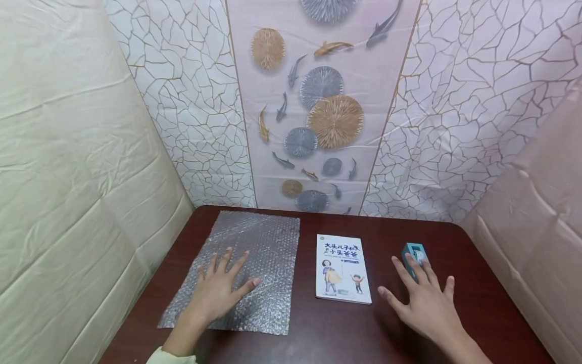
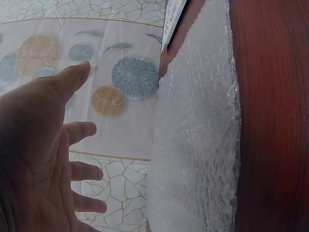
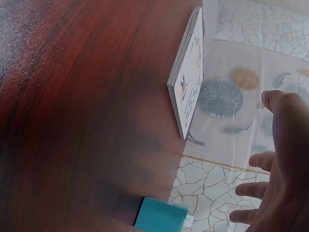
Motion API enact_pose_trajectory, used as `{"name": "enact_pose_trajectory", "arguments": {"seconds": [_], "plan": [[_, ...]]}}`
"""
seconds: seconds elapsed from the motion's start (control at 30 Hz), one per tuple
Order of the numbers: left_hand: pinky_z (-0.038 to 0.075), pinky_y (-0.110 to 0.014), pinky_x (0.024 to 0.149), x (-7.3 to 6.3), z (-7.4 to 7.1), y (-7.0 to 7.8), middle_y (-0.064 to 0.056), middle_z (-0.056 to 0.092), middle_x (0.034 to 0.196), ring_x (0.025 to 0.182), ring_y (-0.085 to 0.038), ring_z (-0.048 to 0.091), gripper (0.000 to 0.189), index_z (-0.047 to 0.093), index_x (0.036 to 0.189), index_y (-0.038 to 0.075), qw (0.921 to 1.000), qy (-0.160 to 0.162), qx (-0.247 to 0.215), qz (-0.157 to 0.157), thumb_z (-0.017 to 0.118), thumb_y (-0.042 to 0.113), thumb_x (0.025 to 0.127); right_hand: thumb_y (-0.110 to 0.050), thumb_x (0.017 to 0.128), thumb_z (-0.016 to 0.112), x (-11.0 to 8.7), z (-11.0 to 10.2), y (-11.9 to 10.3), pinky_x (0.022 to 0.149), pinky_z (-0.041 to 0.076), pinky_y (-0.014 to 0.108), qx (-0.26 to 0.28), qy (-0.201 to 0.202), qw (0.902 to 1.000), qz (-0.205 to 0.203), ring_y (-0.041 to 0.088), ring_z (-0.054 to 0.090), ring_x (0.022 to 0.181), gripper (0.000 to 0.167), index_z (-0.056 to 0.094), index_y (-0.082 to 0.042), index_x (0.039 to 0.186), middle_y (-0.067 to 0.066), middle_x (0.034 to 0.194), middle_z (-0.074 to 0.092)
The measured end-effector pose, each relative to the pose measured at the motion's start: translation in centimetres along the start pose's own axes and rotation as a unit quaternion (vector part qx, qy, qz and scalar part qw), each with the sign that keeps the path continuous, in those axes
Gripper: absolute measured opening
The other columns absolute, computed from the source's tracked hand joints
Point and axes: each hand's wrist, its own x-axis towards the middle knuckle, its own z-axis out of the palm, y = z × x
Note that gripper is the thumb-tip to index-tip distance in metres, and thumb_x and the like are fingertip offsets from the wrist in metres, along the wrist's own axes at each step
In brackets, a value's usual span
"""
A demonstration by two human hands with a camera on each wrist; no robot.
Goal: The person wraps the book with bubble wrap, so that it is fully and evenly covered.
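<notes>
A sheet of bubble wrap (image 1: 268, 283) lies flat on the left part of the table. Over it hovers my left hand (image 1: 218, 293), fingers spread and holding nothing; the left wrist view shows a gap between this palm and the bubble wrap (image 2: 198, 121). In the middle lies a white book (image 1: 343, 270) with cartoon figures on its cover, face up. To its right is a small teal box (image 1: 413, 246), partly hidden in the head view by my right hand (image 1: 425, 303). That hand is raised above the table with spread fingers, apart from the teal box (image 3: 161, 215) and the book (image 3: 188, 77).
The dark red wooden table (image 1: 336, 333) has rounded far corners. Behind it hangs a patterned cloth (image 1: 313, 116) with fish and round motifs. Pale padded panels (image 1: 91, 177) close off the left side, and similar ones (image 1: 532, 222) stand on the right.
</notes>
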Motion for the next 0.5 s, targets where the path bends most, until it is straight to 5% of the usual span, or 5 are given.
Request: {"name": "enact_pose_trajectory", "arguments": {"seconds": [0.5], "plan": [[0.02,-0.093,0.119,-1.2,0.6,-1.0,-0.027,0.024,0.181,0.158,-0.072,0.023,0.089,0.033,0.175,0.029,0.9999,-0.004,0.009,-0.013,0.046,0.081,0.104,-0.073,0.098,0.068,1.8,0.6,-1.6,0.116,0.013,0.096,-0.008,0.025,0.9988,-0.04,0.054,0.035,0.16,0.088,0.049,-0.023,0.168,0.018,0.174,0.045]]}}
